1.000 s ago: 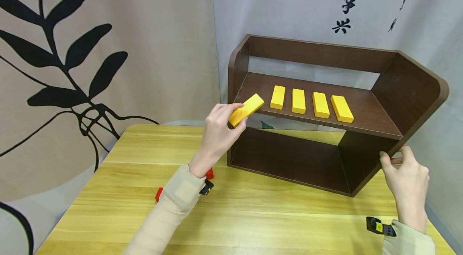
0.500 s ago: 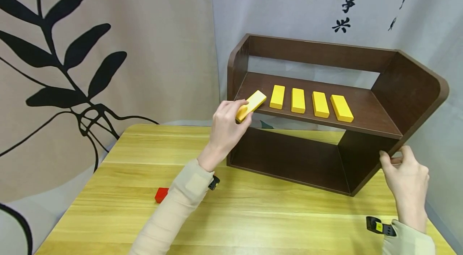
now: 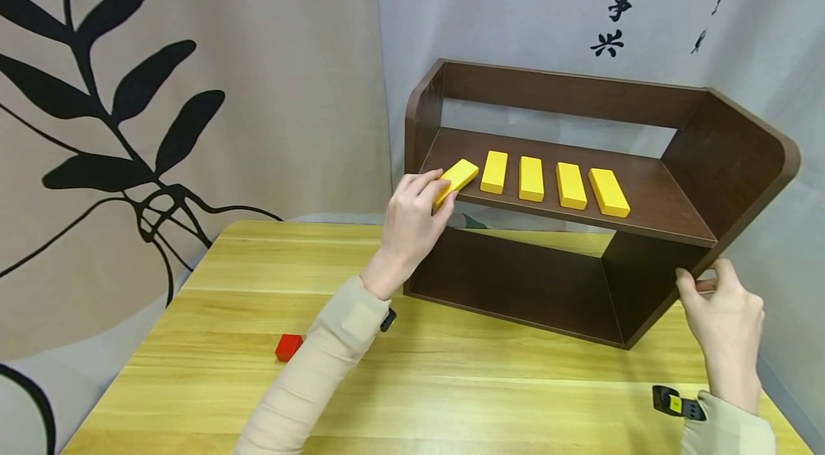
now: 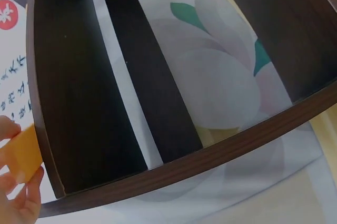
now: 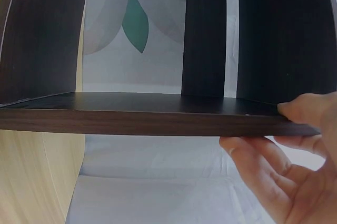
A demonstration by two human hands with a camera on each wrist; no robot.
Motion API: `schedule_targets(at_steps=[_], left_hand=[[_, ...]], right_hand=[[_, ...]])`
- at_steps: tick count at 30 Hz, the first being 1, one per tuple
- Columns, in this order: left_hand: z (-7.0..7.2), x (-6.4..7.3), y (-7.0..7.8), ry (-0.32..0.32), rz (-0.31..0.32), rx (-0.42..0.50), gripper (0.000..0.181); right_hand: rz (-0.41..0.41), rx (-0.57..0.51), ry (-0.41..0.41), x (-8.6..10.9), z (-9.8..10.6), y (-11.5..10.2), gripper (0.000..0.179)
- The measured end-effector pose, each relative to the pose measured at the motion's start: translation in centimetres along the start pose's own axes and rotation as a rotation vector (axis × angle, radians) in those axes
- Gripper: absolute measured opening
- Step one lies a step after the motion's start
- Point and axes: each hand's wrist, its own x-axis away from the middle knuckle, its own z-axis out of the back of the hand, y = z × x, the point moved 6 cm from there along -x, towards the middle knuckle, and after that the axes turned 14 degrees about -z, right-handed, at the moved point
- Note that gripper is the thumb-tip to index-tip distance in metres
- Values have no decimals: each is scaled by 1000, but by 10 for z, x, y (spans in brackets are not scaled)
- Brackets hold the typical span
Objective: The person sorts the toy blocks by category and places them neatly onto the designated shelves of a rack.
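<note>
My left hand pinches a yellow block at the left front of the upper board of a dark brown two-tier shelf. That block lies slanted; whether it touches the board I cannot tell. In the left wrist view the same yellow block shows between thumb and fingers beside the shelf edge. Several more yellow blocks lie in a row on the upper board, to its right. My right hand grips the front edge of the right side panel, thumb inside and fingers outside.
A red block lies on the wooden table, left of the shelf and close to the left forearm. Cloth curtains hang behind the table. The lower tier of the shelf is below the row.
The left hand has moved right and slightly up with its yellow block, which is now over the shelf board's left front. The red block shows more fully. The right hand stays put.
</note>
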Motion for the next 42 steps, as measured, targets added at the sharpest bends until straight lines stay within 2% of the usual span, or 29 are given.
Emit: schedule_targets(at_steps=[8, 12, 17, 22, 26, 30, 35, 42], left_hand=[[-3, 5, 2, -58, -37, -12, 30], [-3, 8, 2, -36, -50, -11, 36], [-3, 11, 3, -8, -74, -39, 25], [-2, 13, 7, -9, -148, -128, 23], [-2, 18, 13, -23, -235, -211, 31], [-3, 24, 17, -29, -287, -259, 38], [-5, 27, 20, -36, -325, -305, 42], [-13, 25, 23, -125, -308, -348, 48]], right_hand=[[-2, 8, -5, 0, 0, -1, 34], [4, 16, -1, 0, -1, -1, 34], [14, 11, 12, 0, -1, -1, 32], [15, 3, 19, 1, 0, -1, 31], [21, 1, 26, 1, 0, -1, 31], [20, 3, 25, 1, 1, -1, 32], [13, 8, 14, 1, 1, -1, 33], [5, 10, 2, 2, 0, -1, 33]])
